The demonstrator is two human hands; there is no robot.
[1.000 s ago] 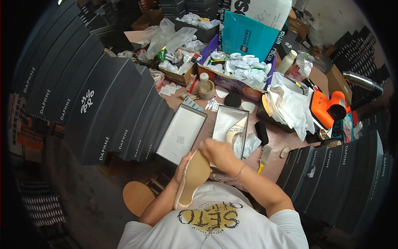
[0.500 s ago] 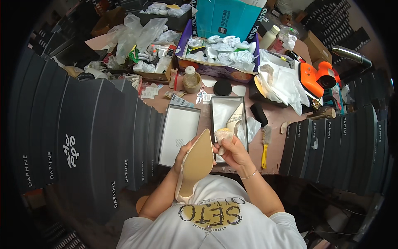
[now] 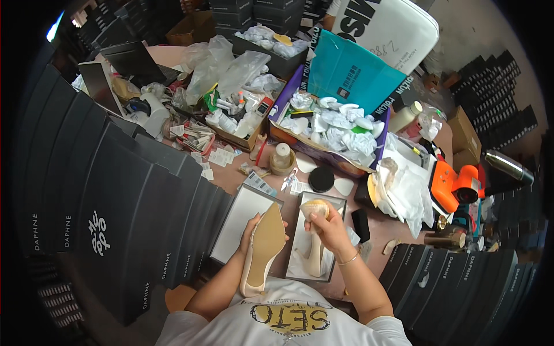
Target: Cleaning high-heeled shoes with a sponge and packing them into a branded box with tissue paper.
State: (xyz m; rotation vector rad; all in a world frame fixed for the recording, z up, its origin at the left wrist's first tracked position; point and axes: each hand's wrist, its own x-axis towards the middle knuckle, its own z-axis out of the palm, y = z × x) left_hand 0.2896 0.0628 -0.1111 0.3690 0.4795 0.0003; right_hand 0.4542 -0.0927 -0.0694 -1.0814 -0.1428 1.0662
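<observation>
My left hand (image 3: 248, 233) is closed round a pale beige high-heeled shoe (image 3: 265, 245), whose tan sole faces up and whose pointed toe aims away from me. My right hand (image 3: 330, 230) pinches a crumpled off-white and yellowish cloth pad (image 3: 314, 209), apart from the shoe and just to its right. Beneath the right hand lies a dark-rimmed shoebox (image 3: 292, 245) lined with white paper. A second pale heeled shoe (image 3: 314, 259) rests inside it, partly covered by my hand. Left of the held shoe sits a shallow box lid (image 3: 226, 239) with a white inside.
Stacks of dark shoeboxes (image 3: 135, 190) (image 3: 427, 277) flank me on both sides. Farther back stand a purple carton (image 3: 323, 151) of crumpled paper, a cardboard tray (image 3: 231, 138) of bottles, a small jar (image 3: 283, 161), a black round tin (image 3: 321, 179) and an orange tool (image 3: 447, 187).
My right hand has drawn the cloth pad away from the shoe's edge. The view has tilted and turned, so the table appears shifted; the left hand still holds the shoe.
</observation>
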